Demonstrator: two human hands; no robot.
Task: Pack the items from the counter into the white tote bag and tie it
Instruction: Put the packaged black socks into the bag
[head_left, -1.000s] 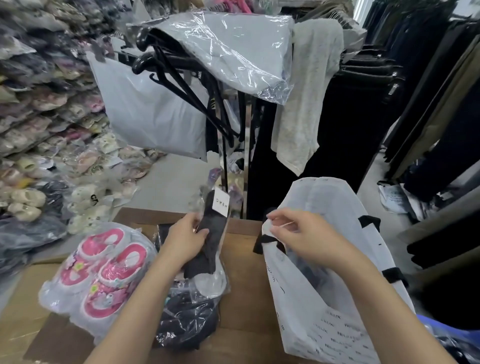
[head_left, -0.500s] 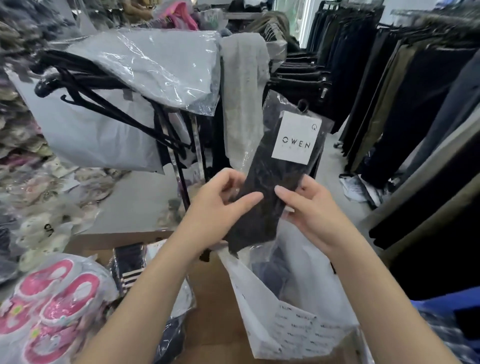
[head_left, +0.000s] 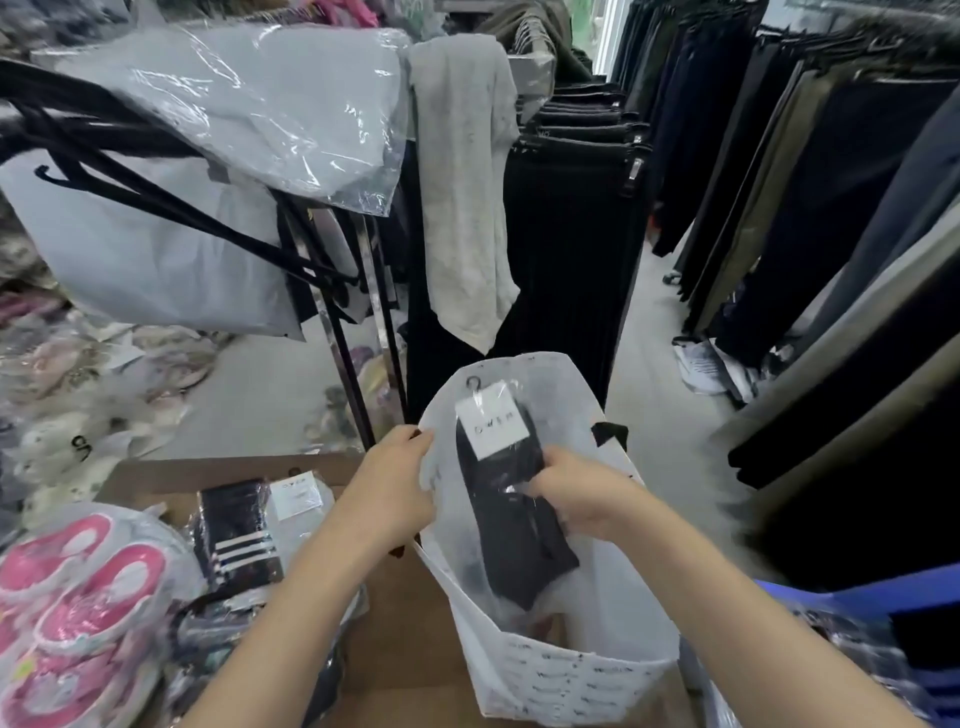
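sock pack (head_left: 511, 512) in tote bag (head_left: 561, 675), counter (head_left: 400, 623) left

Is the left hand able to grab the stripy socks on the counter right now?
Probably yes. The striped socks lie in the open just beside the left hand, with nothing between them. But that hand grips the rim of the white tote bag, so it must let go first.

A clothing shop: racks of hanging trousers (head_left: 779, 182), black hangers (head_left: 130, 171) and bagged slippers (head_left: 78, 597).

Grey cloth (head_left: 462, 208) draped over rail of dark trousers (head_left: 566, 249). Black hangers (head_left: 67, 124) at left, beneath plastic-wrapped grey garment (head_left: 249, 98).
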